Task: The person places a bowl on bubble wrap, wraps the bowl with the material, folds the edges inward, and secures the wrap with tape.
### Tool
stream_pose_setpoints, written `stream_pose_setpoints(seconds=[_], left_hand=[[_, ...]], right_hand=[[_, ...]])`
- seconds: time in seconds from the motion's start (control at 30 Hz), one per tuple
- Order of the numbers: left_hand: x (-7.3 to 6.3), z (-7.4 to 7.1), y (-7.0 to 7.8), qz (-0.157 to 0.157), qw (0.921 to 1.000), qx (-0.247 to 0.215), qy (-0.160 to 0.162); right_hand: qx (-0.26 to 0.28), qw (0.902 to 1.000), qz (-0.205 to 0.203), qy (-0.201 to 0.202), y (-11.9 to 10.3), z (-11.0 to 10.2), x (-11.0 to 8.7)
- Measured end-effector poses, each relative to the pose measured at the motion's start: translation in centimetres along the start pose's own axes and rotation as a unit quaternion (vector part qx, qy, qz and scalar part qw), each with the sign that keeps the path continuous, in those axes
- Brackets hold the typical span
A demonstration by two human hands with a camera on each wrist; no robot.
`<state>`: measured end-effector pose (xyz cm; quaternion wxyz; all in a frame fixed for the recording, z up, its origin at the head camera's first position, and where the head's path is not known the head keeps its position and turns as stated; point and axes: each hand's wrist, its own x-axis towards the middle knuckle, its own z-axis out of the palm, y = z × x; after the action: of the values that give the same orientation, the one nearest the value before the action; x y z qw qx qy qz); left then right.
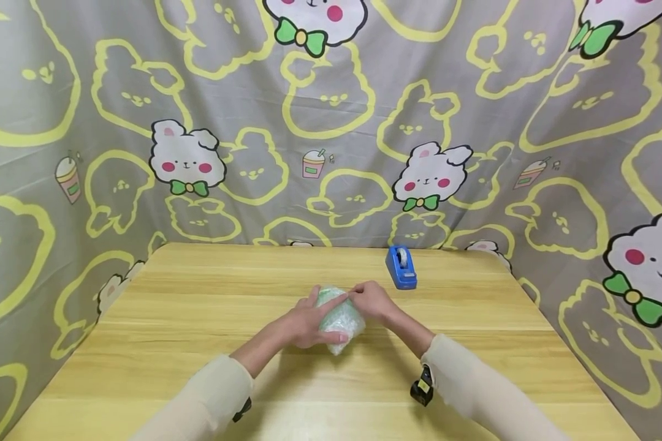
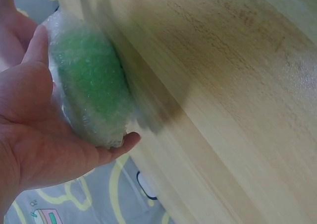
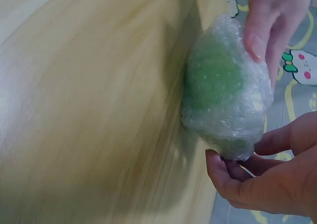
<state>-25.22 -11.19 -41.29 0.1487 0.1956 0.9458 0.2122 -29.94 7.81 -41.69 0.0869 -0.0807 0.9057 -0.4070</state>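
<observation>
A green object wrapped in clear bubble wrap (image 1: pixel 343 320) is held at the middle of the table; the wrap hides what the object is. My left hand (image 1: pixel 308 323) grips the bundle from its left side, the thumb along the near part and a finger reaching over the far part. At the far right end, my right hand (image 1: pixel 371 300) pinches the wrap with curled fingers. The right wrist view shows the right fingertips (image 3: pixel 214 167) at one end of the bundle (image 3: pixel 223 85). In the left wrist view, the left hand (image 2: pixel 47 120) spans the bundle's side.
A blue tape dispenser (image 1: pixel 401 268) with a roll of clear tape stands toward the back right of the wooden table (image 1: pixel 209 288). A grey curtain (image 1: pixel 243 98) with cartoon rabbits hangs behind and at both sides of the table.
</observation>
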Motion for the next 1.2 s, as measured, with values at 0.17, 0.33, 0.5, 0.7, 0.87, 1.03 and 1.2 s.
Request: stream_pose_setpoints(seconds=[0.17, 0.33, 0.5, 0.7, 0.87, 1.03, 1.2], left_hand=[[0.1, 0.0, 0.1, -0.005, 1.0000, -0.001, -0.001], [0.0, 0.1, 0.1, 0.000, 1.0000, 0.002, 0.007], [0.0, 0.3, -0.1, 0.007, 0.9998, -0.002, 0.017], [1.0, 0.5, -0.5, 0.025, 0.9988, -0.015, 0.040], [2.9, 0.6, -0.8, 0.025, 0.9982, -0.022, 0.049], [4.7, 0.2, -1.0, 0.020, 0.9985, -0.011, 0.051], [5.5, -0.4, -0.9, 0.015, 0.9990, -0.001, 0.042]], right_hand=[[0.053, 0.9977, 0.036, -0.021, 0.3, -0.2, 0.2], [0.051, 0.9981, 0.028, -0.020, 0.6, -0.3, 0.1], [0.049, 0.9983, 0.023, -0.020, 1.0, -0.3, 0.3], [0.054, 0.9981, 0.029, -0.012, 1.7, -0.5, 1.2], [0.041, 0.9987, 0.032, 0.004, 1.9, -0.9, 2.4], [0.042, 0.9980, 0.045, 0.014, 2.0, -1.4, 3.6], [0.058, 0.9968, 0.053, 0.015, 2.1, -1.5, 4.4]])
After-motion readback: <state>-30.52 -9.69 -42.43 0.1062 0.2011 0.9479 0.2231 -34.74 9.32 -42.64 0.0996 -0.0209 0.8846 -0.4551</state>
